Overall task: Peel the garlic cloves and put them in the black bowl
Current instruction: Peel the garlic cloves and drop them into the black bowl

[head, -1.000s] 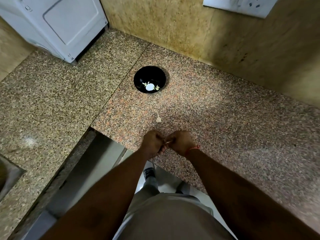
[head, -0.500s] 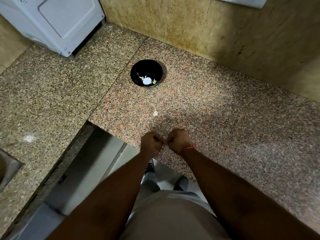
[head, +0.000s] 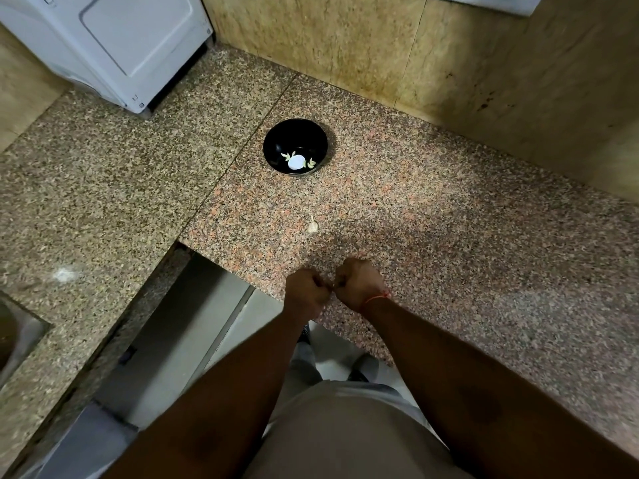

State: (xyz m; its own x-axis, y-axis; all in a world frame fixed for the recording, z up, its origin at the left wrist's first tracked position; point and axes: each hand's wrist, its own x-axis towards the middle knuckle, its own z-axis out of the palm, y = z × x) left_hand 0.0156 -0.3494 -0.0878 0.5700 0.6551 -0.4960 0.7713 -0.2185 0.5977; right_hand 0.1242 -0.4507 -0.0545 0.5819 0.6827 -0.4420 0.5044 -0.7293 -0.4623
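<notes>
Both hands near the counter's near edge, knuckles up, fingers curled in tight. Left hand [head: 306, 290] and right hand [head: 358, 283] nearly meet; a tiny pale bit shows in the gap between them, pinched from both sides, too small to say for sure that it is a garlic clove. Thin red thread [head: 377, 299] around the right wrist.

Just beyond the hands, a single unpeeled garlic clove [head: 312, 226] lies on the pinkish granite counter [head: 449, 219], tip pointing away, touching nothing.

Farther off, toward the back wall, the black bowl [head: 295, 146] stands upright on the counter. Inside it: a round white patch with a few pale pieces beside it, left and right; whether cloves or skins, cannot tell.

Far left corner: a white appliance [head: 114, 46] on the browner granite slab. Beige stone wall [head: 380, 46] behind. Below the arms, floor and a shoe [head: 363, 369] visible.
</notes>
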